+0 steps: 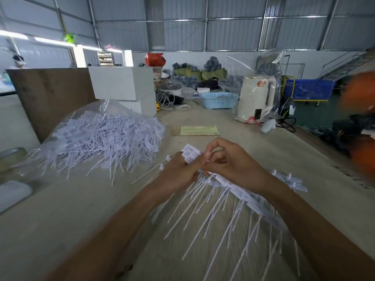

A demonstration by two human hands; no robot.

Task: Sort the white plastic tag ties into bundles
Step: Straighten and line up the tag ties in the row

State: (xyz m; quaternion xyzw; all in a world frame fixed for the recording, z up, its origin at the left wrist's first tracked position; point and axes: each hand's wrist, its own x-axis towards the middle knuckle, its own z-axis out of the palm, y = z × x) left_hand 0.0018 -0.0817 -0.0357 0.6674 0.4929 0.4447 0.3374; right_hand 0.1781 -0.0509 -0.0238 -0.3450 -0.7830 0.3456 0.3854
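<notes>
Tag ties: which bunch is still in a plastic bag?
The big heap of tag ties on the left, lying in a clear bag. The others are held or loose under the hands.

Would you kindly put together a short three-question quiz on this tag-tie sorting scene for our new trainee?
1. True or false: the left hand grips a small stack of tag heads.
2. Where is the big unsorted pile? A) in the blue basket B) spilling from a clear plastic bag, left of the hands C) on the floor
3. What does the right hand do?

Key: 1 true; 2 B; 3 its fingertips pinch a tie at the stack.
</notes>
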